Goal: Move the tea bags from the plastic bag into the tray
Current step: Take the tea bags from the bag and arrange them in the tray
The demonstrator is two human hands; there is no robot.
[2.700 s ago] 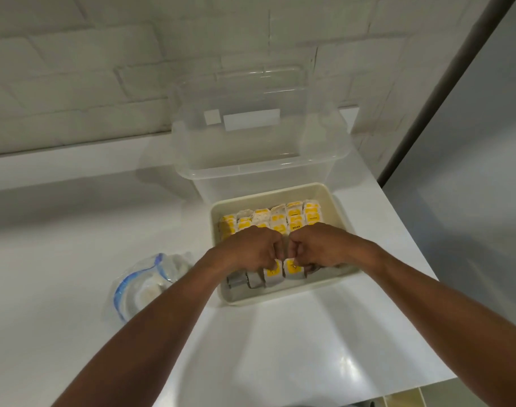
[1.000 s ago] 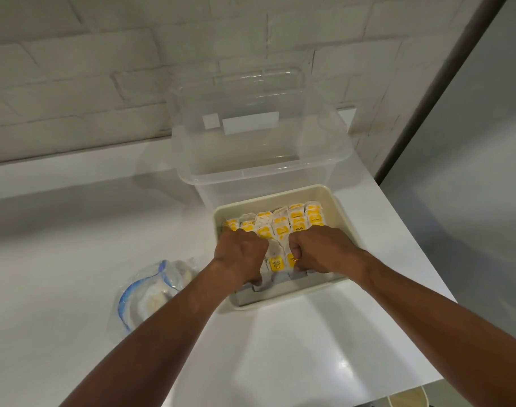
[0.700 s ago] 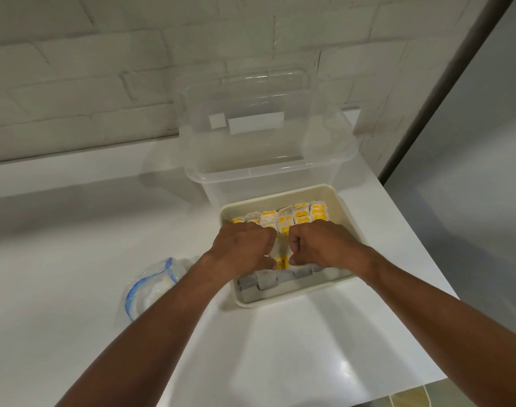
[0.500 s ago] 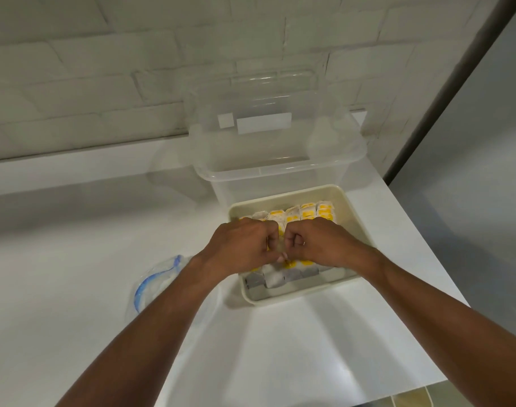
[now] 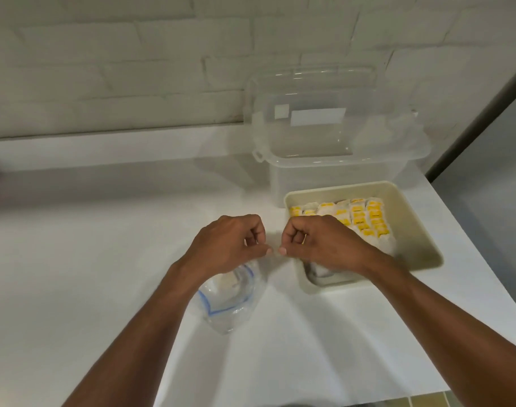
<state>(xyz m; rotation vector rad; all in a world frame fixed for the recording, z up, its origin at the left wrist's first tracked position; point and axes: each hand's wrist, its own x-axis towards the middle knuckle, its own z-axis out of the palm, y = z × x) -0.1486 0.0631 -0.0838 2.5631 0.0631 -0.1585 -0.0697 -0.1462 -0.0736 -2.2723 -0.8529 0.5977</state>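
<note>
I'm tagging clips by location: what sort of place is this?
Probably a kitchen or pantry counter: a glossy white countertop against a white-painted brick wall, with a cream plastic tray of yellow-labelled tea bags.

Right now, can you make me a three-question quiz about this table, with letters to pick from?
1. Where is the plastic bag?
A) left of the tray
B) under it
C) hanging on the wall

2. What colour are the labels on the tea bags?
A) red
B) yellow
C) green

3. The clear box is:
A) tipped over
B) shut
C) open on top

Answers:
1. A, the bag lies on the table by the tray's left side.
2. B, yellow squares show in rows.
3. C, its inside shows from above.
</note>
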